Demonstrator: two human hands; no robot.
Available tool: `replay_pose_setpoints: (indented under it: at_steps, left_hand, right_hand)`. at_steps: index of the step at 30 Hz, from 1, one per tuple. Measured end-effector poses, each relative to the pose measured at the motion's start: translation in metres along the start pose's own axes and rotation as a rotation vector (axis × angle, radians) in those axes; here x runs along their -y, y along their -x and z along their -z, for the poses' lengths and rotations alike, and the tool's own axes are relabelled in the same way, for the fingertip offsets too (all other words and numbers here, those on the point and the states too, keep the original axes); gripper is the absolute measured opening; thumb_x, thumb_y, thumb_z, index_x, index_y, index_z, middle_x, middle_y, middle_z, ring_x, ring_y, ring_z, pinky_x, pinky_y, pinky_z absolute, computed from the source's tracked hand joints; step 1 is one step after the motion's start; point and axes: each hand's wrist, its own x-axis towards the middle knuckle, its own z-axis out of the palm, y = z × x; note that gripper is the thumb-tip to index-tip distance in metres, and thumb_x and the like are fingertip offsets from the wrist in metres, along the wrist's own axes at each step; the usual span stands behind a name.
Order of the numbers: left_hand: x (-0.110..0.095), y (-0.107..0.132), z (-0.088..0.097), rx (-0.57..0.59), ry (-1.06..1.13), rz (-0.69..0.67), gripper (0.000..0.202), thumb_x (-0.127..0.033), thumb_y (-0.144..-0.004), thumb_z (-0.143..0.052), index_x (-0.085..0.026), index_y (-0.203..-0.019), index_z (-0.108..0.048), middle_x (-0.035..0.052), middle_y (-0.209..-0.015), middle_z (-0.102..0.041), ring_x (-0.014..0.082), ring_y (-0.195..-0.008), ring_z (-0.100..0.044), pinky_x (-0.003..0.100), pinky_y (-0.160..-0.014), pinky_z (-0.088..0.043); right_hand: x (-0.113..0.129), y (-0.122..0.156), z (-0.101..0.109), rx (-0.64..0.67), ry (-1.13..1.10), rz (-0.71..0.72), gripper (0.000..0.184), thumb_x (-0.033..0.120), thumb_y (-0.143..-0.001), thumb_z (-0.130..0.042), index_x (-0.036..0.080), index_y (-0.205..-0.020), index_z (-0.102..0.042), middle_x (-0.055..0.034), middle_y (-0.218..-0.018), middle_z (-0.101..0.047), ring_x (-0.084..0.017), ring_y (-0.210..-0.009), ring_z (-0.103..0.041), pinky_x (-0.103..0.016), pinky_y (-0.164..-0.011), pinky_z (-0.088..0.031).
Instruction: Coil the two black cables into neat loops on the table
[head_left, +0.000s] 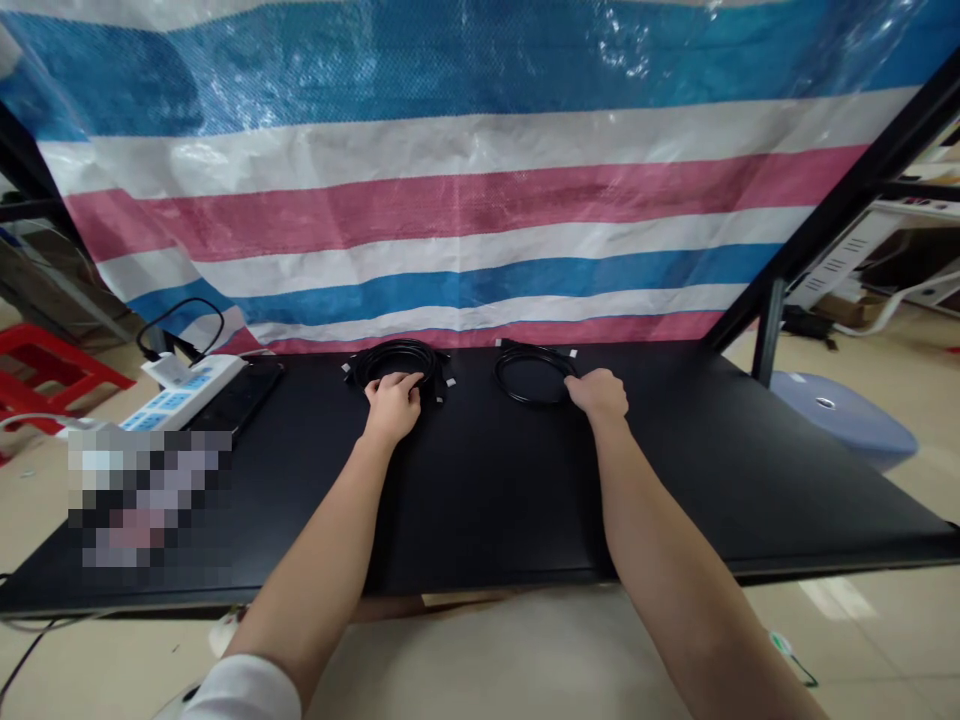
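Two bundles of coiled black cable lie near the back of the black table [491, 480]. My left hand [394, 408] is at the near side of the left coil of cables [400, 348], its fingers curled over the strands. Several plugs with pale tips stick out around that bundle. The right coil of cable [517, 392] is thinner, with a plug end [573, 353] and another at its far side. My right hand [600, 393] is closed on this coil's right edge; the fingertips are partly hidden.
A white power strip [184, 392] with plugged-in adapters stands at the left, beside a dark phone-like slab [259, 392]. A striped plastic sheet [465, 210] hangs behind the table. A red stool [56, 365] is at the left, a bluish-grey bin [847, 415] at the right.
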Motion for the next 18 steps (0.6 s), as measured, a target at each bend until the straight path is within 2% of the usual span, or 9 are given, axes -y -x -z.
replay_pose_setpoints:
  at_steps: [3,6,10,13,16,18]
  left_hand:
    - [-0.001,0.001,0.001,-0.033,-0.001,0.001,0.036,-0.023,-0.079,-0.050,-0.024,-0.110,-0.068,0.0119,-0.116,-0.067,0.0289,-0.115,-0.055,0.052,-0.100,-0.032]
    - [-0.001,0.001,0.000,-0.109,0.000,-0.004,0.041,-0.030,-0.076,-0.054,-0.023,-0.115,-0.066,0.0136,-0.121,-0.063,0.0313,-0.119,-0.052,0.052,-0.100,-0.032]
    - [-0.004,0.004,-0.004,-0.256,0.022,-0.052,0.052,-0.041,-0.077,-0.057,-0.021,-0.124,-0.059,0.0169,-0.130,-0.057,0.0342,-0.125,-0.046,0.051,-0.099,-0.032]
    - [-0.012,0.008,-0.011,-0.297,0.066,-0.163,0.059,-0.050,-0.079,-0.056,-0.021,-0.131,-0.054,0.0174,-0.133,-0.054,0.0336,-0.126,-0.045,0.050,-0.097,-0.033]
    - [-0.023,0.011,-0.018,-0.267,0.118,-0.267,0.062,-0.053,-0.081,-0.054,-0.021,-0.134,-0.050,0.0178,-0.133,-0.054,0.0316,-0.123,-0.047,0.047,-0.095,-0.035]
    - [-0.029,0.012,-0.022,-0.251,0.162,-0.309,0.056,-0.050,-0.084,-0.052,-0.020,-0.132,-0.051,0.0171,-0.126,-0.059,0.0289,-0.117,-0.052,0.044,-0.093,-0.037]
  right_hand:
    - [-0.004,-0.006,-0.004,-0.058,-0.082,0.026,0.021,0.021,-0.068,-0.064,0.013,-0.086,-0.072,-0.0206,-0.096,-0.068,-0.032,-0.092,-0.066,-0.041,-0.077,-0.052]
    - [-0.008,-0.013,-0.010,-0.200,-0.257,0.148,0.012,0.023,-0.071,-0.060,0.016,-0.072,-0.069,-0.0141,-0.077,-0.068,-0.029,-0.084,-0.066,-0.040,-0.077,-0.051]
    - [-0.009,-0.021,-0.021,-0.400,-0.595,0.394,0.021,0.029,-0.078,-0.051,0.016,-0.077,-0.067,-0.0088,-0.073,-0.067,-0.024,-0.078,-0.065,-0.037,-0.079,-0.051]
    - [-0.007,-0.022,-0.027,-0.491,-0.756,0.582,0.032,0.041,-0.082,-0.047,0.016,-0.081,-0.067,-0.0076,-0.074,-0.066,-0.021,-0.073,-0.063,-0.035,-0.074,-0.051]
    - [-0.002,-0.012,-0.029,-0.500,-0.758,0.778,0.040,0.053,-0.083,-0.049,0.018,-0.077,-0.068,-0.0045,-0.066,-0.061,-0.018,-0.063,-0.059,-0.033,-0.065,-0.050]
    - [0.004,-0.001,-0.027,-0.453,-0.773,0.884,0.044,0.058,-0.082,-0.050,0.019,-0.075,-0.069,-0.0031,-0.063,-0.059,-0.017,-0.059,-0.055,-0.032,-0.060,-0.048]
